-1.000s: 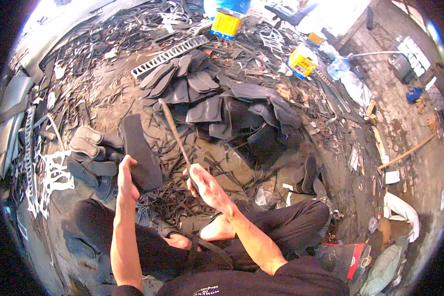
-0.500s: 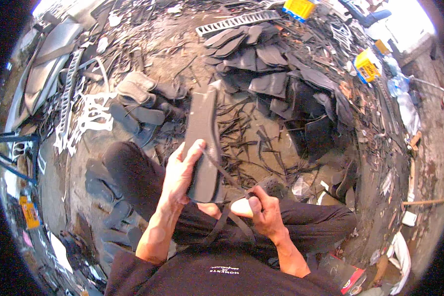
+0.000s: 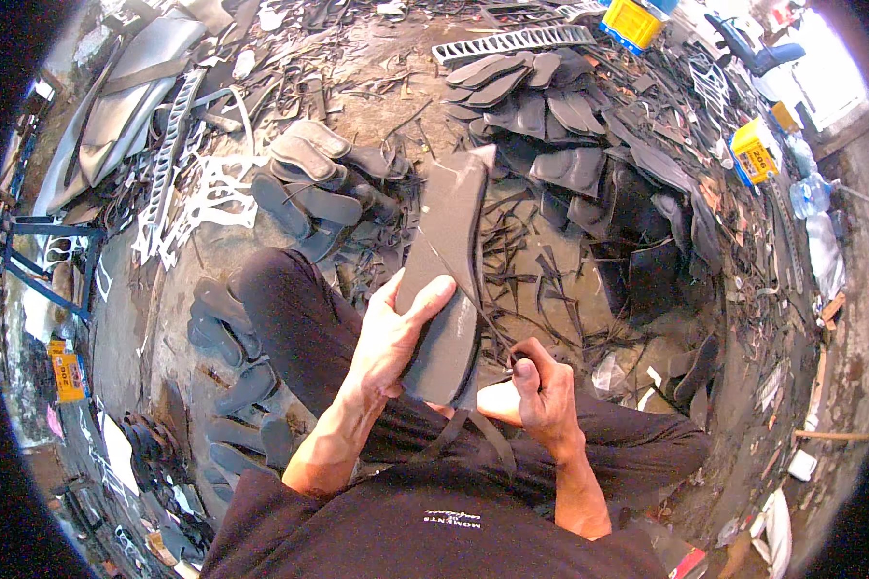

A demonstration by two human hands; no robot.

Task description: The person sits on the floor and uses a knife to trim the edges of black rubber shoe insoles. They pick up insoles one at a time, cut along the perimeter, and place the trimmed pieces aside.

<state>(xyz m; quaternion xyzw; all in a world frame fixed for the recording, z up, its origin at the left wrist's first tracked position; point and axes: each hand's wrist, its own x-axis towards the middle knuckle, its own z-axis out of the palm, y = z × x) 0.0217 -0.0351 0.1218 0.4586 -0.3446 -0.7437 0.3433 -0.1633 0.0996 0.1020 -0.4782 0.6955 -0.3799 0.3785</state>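
My left hand (image 3: 401, 323) grips a long dark grey shoe sole piece (image 3: 444, 227) by its left edge, thumb on top. The piece stands tilted away from my lap, one end squared and the other rounded. My right hand (image 3: 547, 396) is closed at its lower right, around one end of a thin dark strip (image 3: 494, 328). That strip runs up along the sole's right side and across its face; whether it is still joined there I cannot tell. A tool inside the right fist cannot be made out. Dark offcut strips (image 3: 492, 439) lie across my lap.
Ahead to the right rises a heap of dark soles (image 3: 570, 164). Smaller sole piles lie ahead left (image 3: 314, 188) and beside my left leg (image 3: 241, 386). Trimmings (image 3: 541, 285) litter the floor between. Yellow boxes (image 3: 755, 152), a plastic bottle (image 3: 809, 195) and white cut-out scrap (image 3: 224, 198) lie around.
The whole view has shifted, with the scene now further right. The sole tilts more to the right, and the strip crosses its face higher up. Both hands keep their hold.
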